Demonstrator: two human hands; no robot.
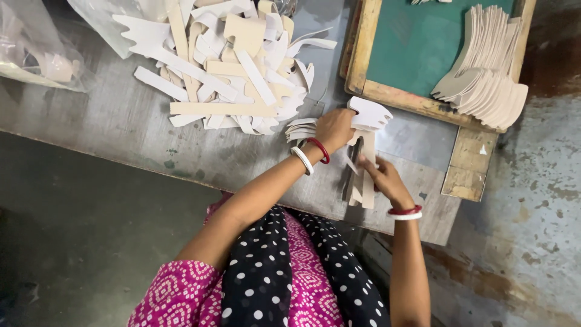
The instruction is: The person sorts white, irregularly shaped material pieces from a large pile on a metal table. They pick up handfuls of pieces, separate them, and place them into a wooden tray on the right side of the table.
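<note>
On the grey table (121, 121), right in front of the person, two hands are working with a small stack of white cut-out shapes (369, 114). The left hand (333, 128) is lying on top of the stack with its fingers curled down and closed on it, pressing it flat, likely so the thin pieces are not sliding apart. More white pieces (299, 130) are fanning out from under that hand, at the wrist side.

The right hand (381, 177) is staying a bit closer to the body. Its fingers are pinching together on the long strips (363, 175) that are sticking out from the bottom of the stack. It looks like it is keeping the ends lined up, but I cannot tell just how tight the grip is.

Both wrists are wearing red and white bangles (311, 154).

Behind the hands, a big messy pile of scraps (230, 66) is lying on the table, with long strips and odd bits all mixed up. To the right, a wooden frame with a green board (417, 42) is sitting partly on the table. A neat fan of the same white shapes (484, 72) is resting on its corner, kept apart from the scraps. A clear plastic bag (36, 48) is lying at the far left.
</note>
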